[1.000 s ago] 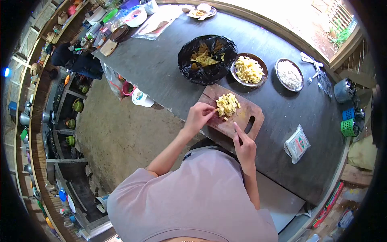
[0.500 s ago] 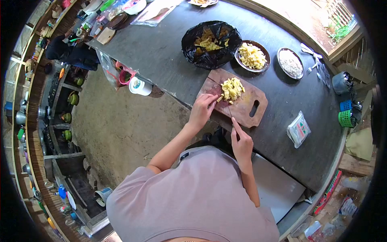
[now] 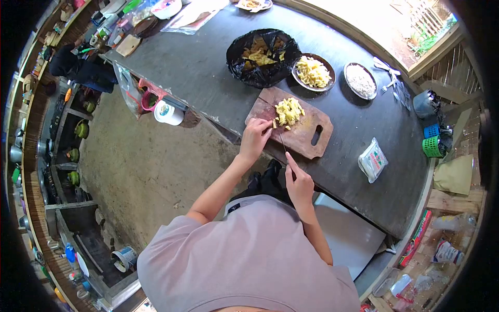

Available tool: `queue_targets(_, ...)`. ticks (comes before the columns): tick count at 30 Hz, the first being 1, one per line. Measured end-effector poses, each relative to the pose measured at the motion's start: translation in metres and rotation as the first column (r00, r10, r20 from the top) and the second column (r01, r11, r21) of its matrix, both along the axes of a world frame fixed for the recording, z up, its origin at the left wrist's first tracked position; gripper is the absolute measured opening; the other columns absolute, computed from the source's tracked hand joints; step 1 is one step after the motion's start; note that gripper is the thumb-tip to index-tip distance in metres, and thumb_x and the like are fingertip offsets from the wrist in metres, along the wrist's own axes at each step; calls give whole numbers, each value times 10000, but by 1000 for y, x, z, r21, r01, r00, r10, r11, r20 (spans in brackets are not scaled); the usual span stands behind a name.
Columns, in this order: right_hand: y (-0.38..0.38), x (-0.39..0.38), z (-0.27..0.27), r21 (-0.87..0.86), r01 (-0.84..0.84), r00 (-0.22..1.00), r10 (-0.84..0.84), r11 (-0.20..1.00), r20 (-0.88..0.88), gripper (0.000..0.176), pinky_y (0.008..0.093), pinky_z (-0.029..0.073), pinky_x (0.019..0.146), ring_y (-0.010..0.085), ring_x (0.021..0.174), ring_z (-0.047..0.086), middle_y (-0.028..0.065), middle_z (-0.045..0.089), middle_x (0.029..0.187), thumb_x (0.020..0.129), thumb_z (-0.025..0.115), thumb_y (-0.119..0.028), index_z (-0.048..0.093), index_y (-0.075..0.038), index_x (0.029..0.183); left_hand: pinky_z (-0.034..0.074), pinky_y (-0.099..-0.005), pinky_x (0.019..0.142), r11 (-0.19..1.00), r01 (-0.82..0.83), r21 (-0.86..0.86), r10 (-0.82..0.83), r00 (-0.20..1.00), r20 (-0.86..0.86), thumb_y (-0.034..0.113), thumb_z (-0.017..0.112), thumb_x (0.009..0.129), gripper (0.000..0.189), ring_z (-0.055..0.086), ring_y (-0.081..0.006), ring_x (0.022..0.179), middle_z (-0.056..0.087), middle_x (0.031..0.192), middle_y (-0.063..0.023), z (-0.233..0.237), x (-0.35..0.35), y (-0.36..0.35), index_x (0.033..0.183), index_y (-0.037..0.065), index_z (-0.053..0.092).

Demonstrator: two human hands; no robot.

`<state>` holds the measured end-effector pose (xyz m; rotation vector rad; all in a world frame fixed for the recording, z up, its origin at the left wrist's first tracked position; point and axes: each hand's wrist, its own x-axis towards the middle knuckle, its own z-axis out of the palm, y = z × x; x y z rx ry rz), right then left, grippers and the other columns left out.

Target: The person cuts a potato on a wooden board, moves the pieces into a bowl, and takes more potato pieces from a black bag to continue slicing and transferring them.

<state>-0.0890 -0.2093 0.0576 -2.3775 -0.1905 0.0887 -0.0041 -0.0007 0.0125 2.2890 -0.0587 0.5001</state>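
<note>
My left hand (image 3: 254, 139) rests at the near left edge of a wooden cutting board (image 3: 304, 139), fingertips closed on a small pale-yellow food piece (image 3: 274, 124). In my right hand (image 3: 299, 183) is a thin-bladed knife (image 3: 282, 141), held by its handle at the board's near edge. Its blade points away from me, close to the left fingertips. Just beyond them lies a pile of chopped yellow pieces (image 3: 289, 111). Behind the board stand a container lined with black plastic (image 3: 238, 61), with yellow pieces inside, and a plate of yellow strips (image 3: 313, 72).
To the right on the dark table (image 3: 208, 67) are a plate of white grainy food (image 3: 360, 81), cutlery (image 3: 396, 86) and a white packet (image 3: 372, 161). A white bucket (image 3: 169, 114) stands left of the table. Farther left, a person in dark clothes (image 3: 83, 70) bends near shelves.
The view has shifted, so the table's things appear slightly farther left and up. The knife blade has come closer to my left fingertips, which still hold the yellow piece.
</note>
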Motion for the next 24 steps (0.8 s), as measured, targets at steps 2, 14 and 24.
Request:
queue_targets(2, -1, 4, -3, 4, 4, 1000, -4, 1000, 30, 430, 445, 590, 773, 372, 859, 752, 204, 764, 989, 1043, 612, -220, 666, -294, 1464, 534, -423, 934, 1000, 14, 19, -14, 1000, 15, 49, 789, 874, 251, 661, -319, 1051, 730, 1058, -116, 0, 1, 2, 1122, 14, 790)
queue_targets(14, -12, 18, -27, -19, -58, 989, 61, 998, 135, 460, 457, 587, 670, 344, 713, 718, 153, 718, 821, 1016, 650, -221, 662, -323, 1464, 527, -417, 922, 996, 1, 89, -3, 1000, 22, 59, 783, 867, 203, 651, -309, 1022, 702, 1053, -103, -4, 6, -3, 1063, 13, 799)
queue_targets(24, -12, 20, -19, 53, -82, 996, 79, 995, 46, 452, 461, 584, 725, 379, 792, 736, 212, 740, 894, 1028, 638, -197, 661, -302, 1466, 524, -407, 914, 997, 19, 75, -18, 1000, -7, 60, 789, 855, 191, 648, -299, 1008, 703, 1033, -91, -2, 8, -2, 1042, 25, 809)
